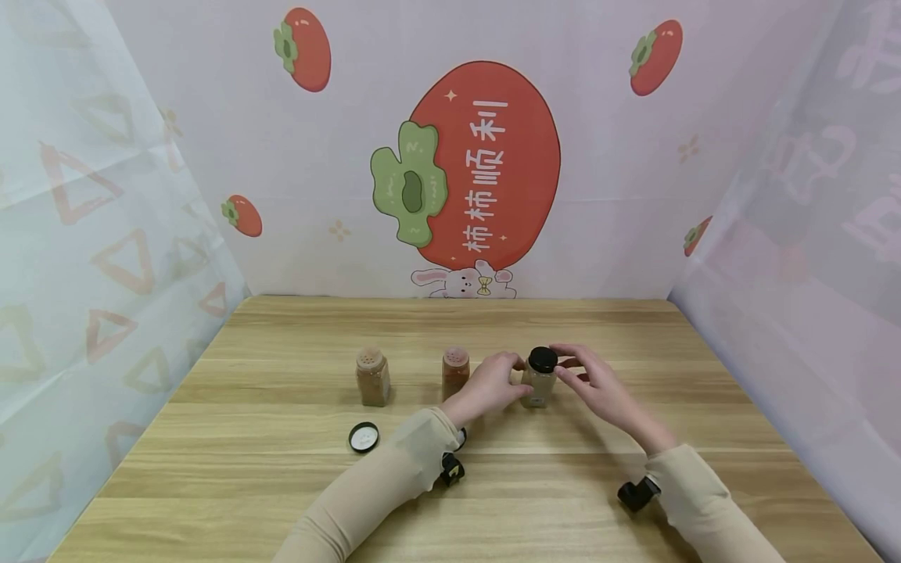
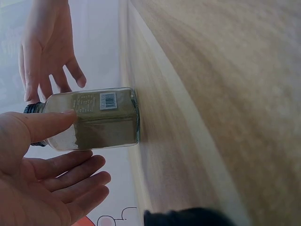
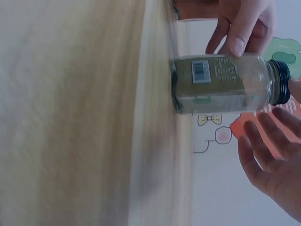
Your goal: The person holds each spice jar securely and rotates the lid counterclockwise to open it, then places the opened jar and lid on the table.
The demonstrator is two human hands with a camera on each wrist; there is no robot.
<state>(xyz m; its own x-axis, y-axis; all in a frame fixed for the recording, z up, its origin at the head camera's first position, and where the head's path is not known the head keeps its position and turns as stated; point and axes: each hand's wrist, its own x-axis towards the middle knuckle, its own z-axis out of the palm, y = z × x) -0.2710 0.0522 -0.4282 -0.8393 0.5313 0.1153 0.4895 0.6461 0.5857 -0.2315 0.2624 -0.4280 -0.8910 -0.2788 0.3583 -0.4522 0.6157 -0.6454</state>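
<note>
A square glass spice jar (image 1: 538, 386) with greyish-brown powder and a black screw cap (image 1: 543, 360) stands upright on the table. My left hand (image 1: 493, 381) is at its left side, thumb along the glass and the other fingers loosely extended beyond it. From the right, my right hand (image 1: 598, 391) reaches to the cap. Its thumb is right at the cap's edge, while its fingers (image 3: 256, 146) spread loosely behind. The jar's barcode label (image 2: 108, 100) shows in both wrist views.
Two jars of reddish-brown powder with uncovered shaker tops, one at the left (image 1: 372, 378) and one beside my left hand (image 1: 455, 372), stand on the wooden table (image 1: 549, 500). A black lid (image 1: 364, 438) lies upturned in front. Another round piece is partly hidden by my left wrist.
</note>
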